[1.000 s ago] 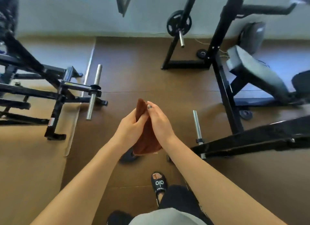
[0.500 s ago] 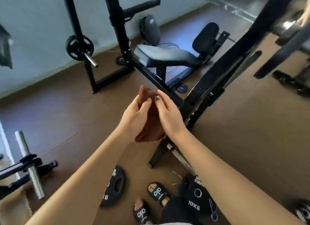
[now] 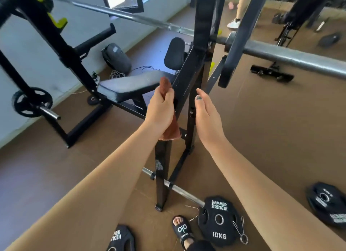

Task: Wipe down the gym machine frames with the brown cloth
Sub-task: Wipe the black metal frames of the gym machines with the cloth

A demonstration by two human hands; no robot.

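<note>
We stand before the bench frame, its upright rising between our hands. Our left hand holds the cloth just left of that upright; our right hand hovers just right of it, apart from the metal. Behind the left hand lies the bench pad, and beyond it a bag sits by the wall. The barbell runs across behind the upright. A weight plate lies on the floor by our sandalled foot.
</note>
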